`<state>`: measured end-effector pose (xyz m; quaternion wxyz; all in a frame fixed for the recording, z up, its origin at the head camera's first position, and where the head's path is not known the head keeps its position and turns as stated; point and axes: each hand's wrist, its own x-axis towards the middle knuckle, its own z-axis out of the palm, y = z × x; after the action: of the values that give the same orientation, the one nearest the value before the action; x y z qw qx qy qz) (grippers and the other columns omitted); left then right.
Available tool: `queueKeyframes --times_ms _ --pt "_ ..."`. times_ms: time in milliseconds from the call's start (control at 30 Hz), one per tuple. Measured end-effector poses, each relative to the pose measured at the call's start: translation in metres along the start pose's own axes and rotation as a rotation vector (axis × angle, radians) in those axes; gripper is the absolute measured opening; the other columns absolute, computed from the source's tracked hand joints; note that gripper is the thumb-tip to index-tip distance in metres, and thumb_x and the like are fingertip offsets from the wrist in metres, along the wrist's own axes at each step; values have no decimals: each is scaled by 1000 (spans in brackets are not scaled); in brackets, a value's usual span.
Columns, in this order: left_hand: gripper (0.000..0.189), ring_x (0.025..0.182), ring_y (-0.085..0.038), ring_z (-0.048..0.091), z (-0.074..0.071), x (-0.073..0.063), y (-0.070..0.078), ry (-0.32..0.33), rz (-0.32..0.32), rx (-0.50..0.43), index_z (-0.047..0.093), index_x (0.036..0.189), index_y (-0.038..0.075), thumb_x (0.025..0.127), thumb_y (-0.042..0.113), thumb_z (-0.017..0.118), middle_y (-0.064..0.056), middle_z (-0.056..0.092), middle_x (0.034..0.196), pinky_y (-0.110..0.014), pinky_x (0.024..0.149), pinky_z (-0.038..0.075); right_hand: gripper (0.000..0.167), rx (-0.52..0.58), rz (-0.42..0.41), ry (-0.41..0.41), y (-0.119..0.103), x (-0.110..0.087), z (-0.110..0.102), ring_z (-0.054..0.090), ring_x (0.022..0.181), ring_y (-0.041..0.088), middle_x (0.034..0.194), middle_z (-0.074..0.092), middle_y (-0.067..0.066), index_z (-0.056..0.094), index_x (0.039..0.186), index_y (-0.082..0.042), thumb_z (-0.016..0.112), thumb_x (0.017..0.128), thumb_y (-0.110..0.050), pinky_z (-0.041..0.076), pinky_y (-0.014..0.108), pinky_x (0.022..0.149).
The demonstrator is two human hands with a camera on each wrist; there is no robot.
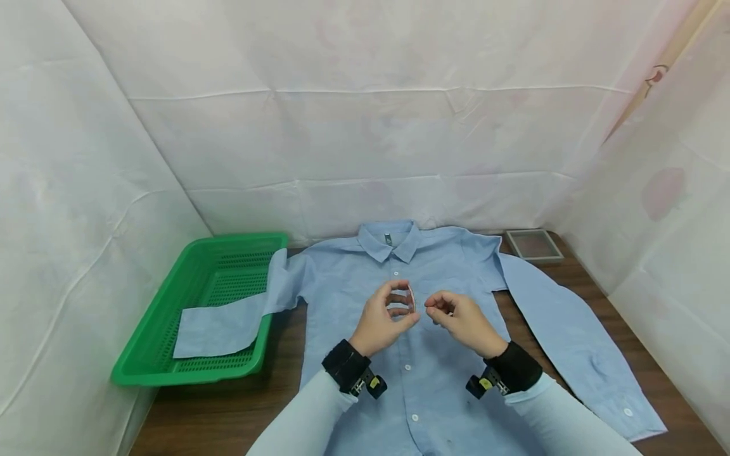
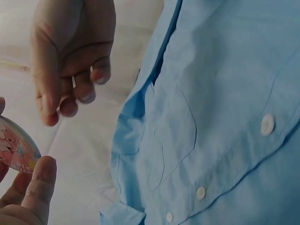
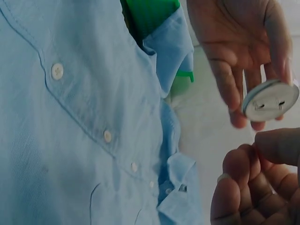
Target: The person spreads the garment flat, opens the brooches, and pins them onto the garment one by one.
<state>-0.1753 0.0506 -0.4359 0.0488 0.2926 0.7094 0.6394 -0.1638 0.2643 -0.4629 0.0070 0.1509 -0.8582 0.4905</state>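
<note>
A round pin badge (image 3: 265, 97) is held by its edge in my left hand (image 1: 379, 322), between thumb and fingertips. In the right wrist view its pale back shows, with a metal pin fitting across it. Its pink printed front (image 2: 16, 147) is partly cut off in the left wrist view. My right hand (image 1: 466, 324) hovers just beside the badge, apart from it. Its thumb meets the curled index finger, and nothing shows between them. Below both hands, a light blue button-up shirt (image 1: 353, 278) lies face up on the table, collar away from me.
A green plastic basket (image 1: 188, 379) stands at the left, with one shirt sleeve (image 1: 222, 326) draped into it. The other sleeve (image 1: 561, 316) stretches out to the right. A small grey-framed tray (image 1: 534, 246) sits at the back right corner of the wooden table (image 1: 211, 415).
</note>
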Motion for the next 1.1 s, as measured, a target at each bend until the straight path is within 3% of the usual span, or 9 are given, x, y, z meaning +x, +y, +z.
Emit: queueKeyframes --times_ms 233,333,567,767,967,1100 --pt "58 111 -23 56 -10 25 -30 11 2 174 46 138 11 86 8 72 -9 51 126 -31 88 51 16 -7 162 53 15 9 -7 62 77 28 84 63 3 65 104 -12 58 98 -25 49 31 62" --pt "56 109 -20 56 -14 37 -32 2 16 250 47 137 10 86 9 72 -7 51 123 -27 87 51 16 -31 206 85 20 17 -10 62 79 33 84 63 3 65 102 -11 59 98 -25 48 31 61" --pt "55 109 -19 56 -22 69 -40 -24 26 381 48 136 9 87 10 71 -7 52 121 -26 86 51 17 -152 276 173 33 46 -18 61 73 25 84 65 8 67 98 -8 61 96 -24 46 33 61" --pt "55 105 -19 58 -24 95 -49 -44 6 405 47 137 9 88 13 71 -7 53 123 -28 85 51 21 -295 322 257 46 68 -24 62 76 22 91 68 10 69 100 -7 63 94 -26 49 37 66" --pt "55 104 -22 60 -23 112 -54 -53 -43 366 47 137 9 88 11 70 -7 54 123 -38 87 51 31 -373 368 299 54 88 -25 64 89 28 103 69 15 68 113 -3 63 94 -27 51 43 77" --pt "54 107 -20 59 -20 122 -60 -49 -81 390 47 138 13 89 14 69 -3 54 124 -31 86 50 38 -413 408 295 57 97 -25 64 92 28 110 67 15 65 122 -4 62 94 -29 51 44 78"
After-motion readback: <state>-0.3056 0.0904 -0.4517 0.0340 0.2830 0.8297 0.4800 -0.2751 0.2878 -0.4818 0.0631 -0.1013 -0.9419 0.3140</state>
